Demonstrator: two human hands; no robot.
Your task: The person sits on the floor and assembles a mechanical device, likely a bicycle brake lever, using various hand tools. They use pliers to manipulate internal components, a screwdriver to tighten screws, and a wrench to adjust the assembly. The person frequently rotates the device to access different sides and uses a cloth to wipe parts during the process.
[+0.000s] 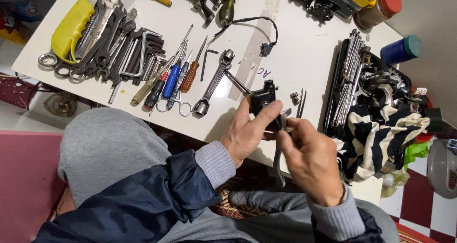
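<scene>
At the centre of the frame both hands are closed on a small black metal brake-lever assembly with a silver lever blade (266, 102), held just above the near edge of the white tabletop (295, 48). The left hand (247, 131) clamps the black body between thumb and fingers; the right hand (309, 155) pinches the part from the right side, and the curved silver blade hangs down past the palm.

Judging by how it sits, the piece is off whatever it belongs to and is in mid-handling — a small silver bolt (294, 98) and thin pointed metal tweezers (302, 103) lie loose on the table just beside it, so some fastening looks undone and not yet refitted. How much disassembly remains I cannot tell; the hands hide the joint.

A long chrome ratchet wrench with a socket end (213, 83) lies to the left of the hands, smooth and shiny. Further left sit plastic-handled screwdrivers in blue, orange and red (171, 81), then a row of dull grey steel spanners (109, 48) and a bright yellow moulded plastic handle (71, 26) in the upper left. At the right a black tray (335, 91) holds a bundle of thin silver spokes (347, 76), with a soft black-and-cream striped cloth (381, 133) crumpled over its lower part.
</scene>
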